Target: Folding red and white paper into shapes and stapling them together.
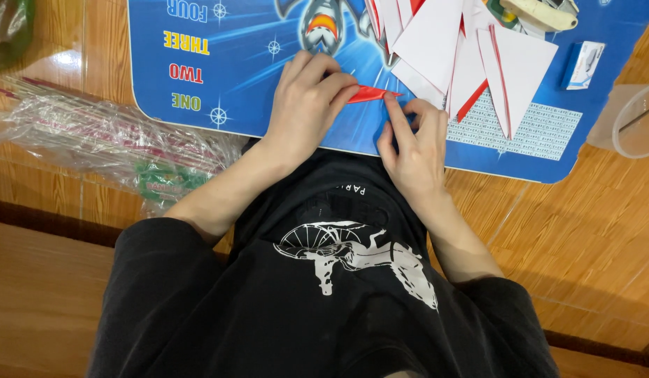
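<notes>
Left hand (312,94): pressed flat on the red paper (372,93).
Right hand (408,143): fingers pinch its tip.
Tip: push the fold hard, edges lined up.
Beside right hand: white paper triangles (471,56).

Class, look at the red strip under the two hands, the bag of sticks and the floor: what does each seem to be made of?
The red strip, pressed by the left hand and right hand, looks like thin matte paper: it holds sharp creases. The bag of sticks looks like clear, glossy plastic film: crinkled, with glare. The floor seems to be varnished wood or wood-look laminate: grain and shine.
</notes>
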